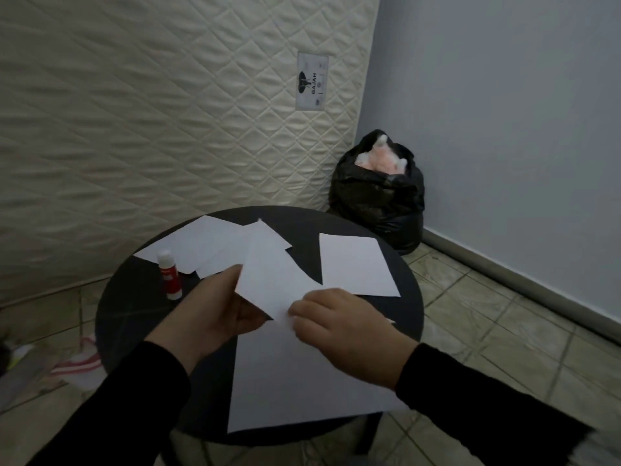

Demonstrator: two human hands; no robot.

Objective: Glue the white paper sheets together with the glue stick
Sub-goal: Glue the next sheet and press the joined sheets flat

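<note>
- My left hand (218,307) and right hand (331,322) both pinch 1 paper sheet (272,280) above the surface (134,297).
- The glue stick (169,275) stands capped at left.
- The black bag (379,203) on the floor holds something pink.

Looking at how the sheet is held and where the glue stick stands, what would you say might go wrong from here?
The glue stick stands upright close by the left hand; a careless move could tip it. The large sheet overhangs the round table at its near edge and might slide off. The held sheet, pinched by the right hand too, may crease.
</note>
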